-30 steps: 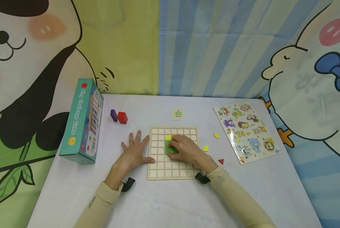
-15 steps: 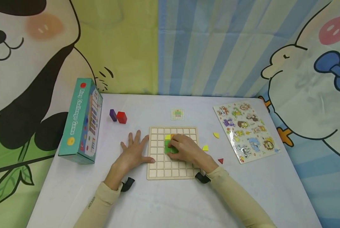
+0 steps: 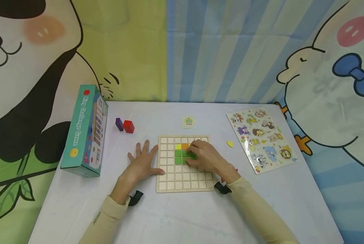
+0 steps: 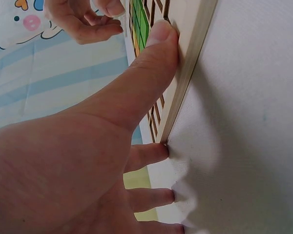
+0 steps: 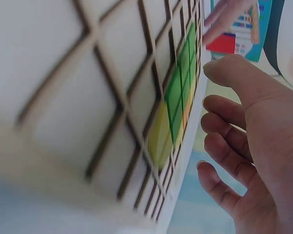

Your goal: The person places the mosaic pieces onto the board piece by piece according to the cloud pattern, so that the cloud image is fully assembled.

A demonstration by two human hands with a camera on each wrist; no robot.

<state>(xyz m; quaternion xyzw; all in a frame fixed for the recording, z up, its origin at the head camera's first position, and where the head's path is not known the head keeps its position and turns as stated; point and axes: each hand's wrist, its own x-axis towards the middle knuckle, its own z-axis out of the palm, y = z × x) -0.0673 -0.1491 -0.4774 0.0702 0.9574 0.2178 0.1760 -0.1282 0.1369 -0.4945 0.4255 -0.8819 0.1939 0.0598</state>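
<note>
A square wooden grid board (image 3: 171,177) lies on the table with a block of green tiles (image 3: 178,157) set in it. Above the green sit a yellow piece (image 3: 178,146) and an orange tile (image 3: 185,146). My left hand (image 3: 141,163) is spread at the board's left edge, thumb on the frame, other fingertips on the table. My right hand (image 3: 207,156) hovers over the right of the green tiles, fingers loosely bent and holding nothing. In the right wrist view another yellow piece (image 5: 159,136) lies in the grid beside the green; the hand hides it in the head view.
A small pattern card (image 3: 188,126) lies behind the board. To the right are a yellow quarter-round piece (image 3: 229,144), a red piece (image 3: 237,170) partly behind my wrist, and an animal sticker board (image 3: 262,142). At left stand purple (image 3: 119,124) and red blocks (image 3: 128,126) and a game box (image 3: 81,132).
My right hand has moved right over the board, uncovering more green tiles and the orange tile. The loose yellow piece right of the board is out of sight. The left hand stays put.
</note>
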